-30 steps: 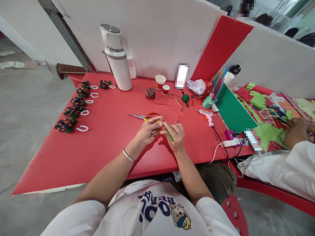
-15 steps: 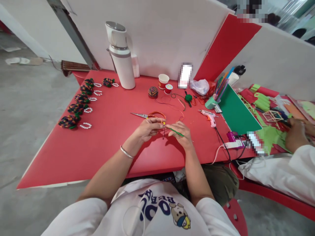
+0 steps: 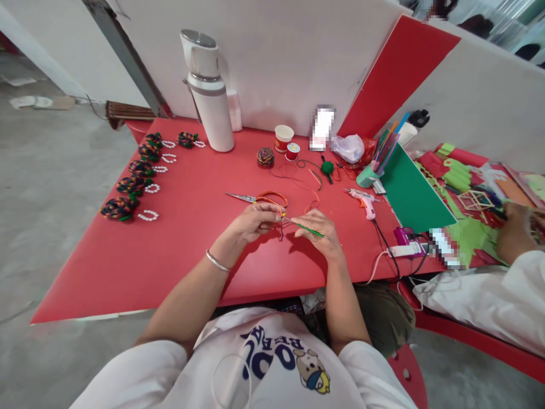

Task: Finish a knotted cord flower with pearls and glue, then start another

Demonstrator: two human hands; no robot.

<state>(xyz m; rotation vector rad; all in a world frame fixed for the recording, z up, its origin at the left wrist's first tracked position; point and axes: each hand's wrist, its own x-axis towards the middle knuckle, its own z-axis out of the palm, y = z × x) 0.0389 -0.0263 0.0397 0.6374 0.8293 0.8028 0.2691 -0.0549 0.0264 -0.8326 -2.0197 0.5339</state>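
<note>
My right hand is closed around a crochet hook with a green handle, its thin metal end pointing left. My left hand pinches a small bit of dark multicoloured yarn at the hook's tip; a tail of it hangs down, and something small and yellow shows by the fingertips. From the hands the yarn runs back to a multicoloured yarn ball. Just beyond my left hand lie scissors with orange handles, blades to the left.
Crocheted yarn pieces and white bead loops line the left side. A white flask, paper cup, thread spool and green yarn bundle stand behind. Rightward are a pink glue gun, pen cup and a co-worker's hand.
My right hand has drawn slightly right and down with the crochet hook, widening the space between the hands. My left hand keeps its pinch on the yarn. The view has shifted slightly.
</note>
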